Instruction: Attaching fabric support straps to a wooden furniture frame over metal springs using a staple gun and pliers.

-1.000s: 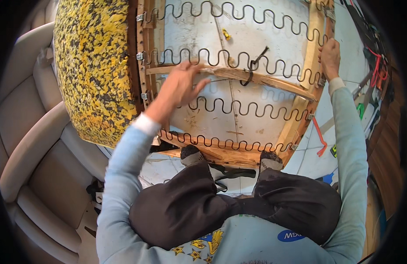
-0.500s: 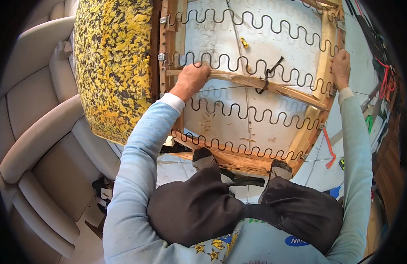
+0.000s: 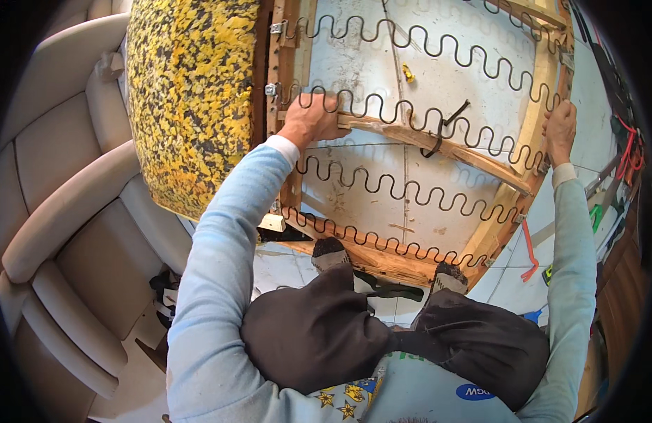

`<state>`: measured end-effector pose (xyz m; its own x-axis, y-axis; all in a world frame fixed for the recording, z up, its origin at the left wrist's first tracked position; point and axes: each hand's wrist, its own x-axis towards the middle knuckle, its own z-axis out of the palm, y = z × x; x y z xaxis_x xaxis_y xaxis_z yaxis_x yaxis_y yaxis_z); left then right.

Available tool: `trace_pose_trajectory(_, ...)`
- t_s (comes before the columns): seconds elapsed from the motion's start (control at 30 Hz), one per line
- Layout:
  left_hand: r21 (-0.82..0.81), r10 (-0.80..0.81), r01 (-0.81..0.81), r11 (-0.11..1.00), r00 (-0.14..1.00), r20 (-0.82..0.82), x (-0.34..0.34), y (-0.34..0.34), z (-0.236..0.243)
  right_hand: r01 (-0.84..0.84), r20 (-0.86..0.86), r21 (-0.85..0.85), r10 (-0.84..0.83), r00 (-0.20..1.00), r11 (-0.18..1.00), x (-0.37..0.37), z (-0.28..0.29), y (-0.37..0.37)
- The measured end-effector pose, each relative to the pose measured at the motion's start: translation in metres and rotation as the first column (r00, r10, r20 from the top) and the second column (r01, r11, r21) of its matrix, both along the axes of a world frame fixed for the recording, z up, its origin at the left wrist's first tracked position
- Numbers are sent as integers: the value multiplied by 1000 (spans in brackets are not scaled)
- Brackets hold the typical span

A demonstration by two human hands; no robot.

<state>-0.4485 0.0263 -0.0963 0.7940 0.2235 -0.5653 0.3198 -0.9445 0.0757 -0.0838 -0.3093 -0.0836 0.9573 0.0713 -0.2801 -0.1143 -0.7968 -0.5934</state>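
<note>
The wooden sofa frame (image 3: 530,134) stands tilted in front of the person, its zigzag springs (image 3: 403,187) running across the open middle. On its left side hangs the yellow speckled foam (image 3: 192,99), and further left are beige cushions (image 3: 65,233).

Compared with a moment earlier, the left hand (image 3: 308,121) has moved from lying open on the springs to the left end of the wooden crossbar (image 3: 439,144), and its fingers are now closed around the bar together with a spring loop. This seems to mean that the frame is now braced at two points. The right hand (image 3: 560,127) clasps the right rail as before; how tight, I cannot tell well near the rim.

A dark hook (image 3: 446,127) hangs on the crossbar.

Both feet press the bottom rail (image 3: 382,261). Free room is only between the springs; tools (image 3: 622,155) crowd the right edge.
</note>
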Motion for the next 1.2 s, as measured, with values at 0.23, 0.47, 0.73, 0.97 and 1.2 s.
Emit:
trace_pose_trajectory(0.23,58,80,-78,995,996,-40,-1,0,17,-20,77,-21,22,997,1000,1,0,-1)
trace_pose_trajectory(0.47,-88,131,-103,991,895,426,-64,2,74,-37,60,-47,40,997,998,8,-11,-10)
trace_pose_trajectory(0.73,-274,663,-624,732,561,496,-73,5,48,-96,110,-100,107,988,990,16,-25,-19)
trace_pose_trajectory(0.97,-296,845,-792,534,506,171,-67,12,35,-113,232,-144,145,962,983,17,-23,-18)
trace_pose_trajectory(1.2,-420,865,-768,483,341,369,-59,12,15,-35,40,-87,38,998,996,9,-10,-7)
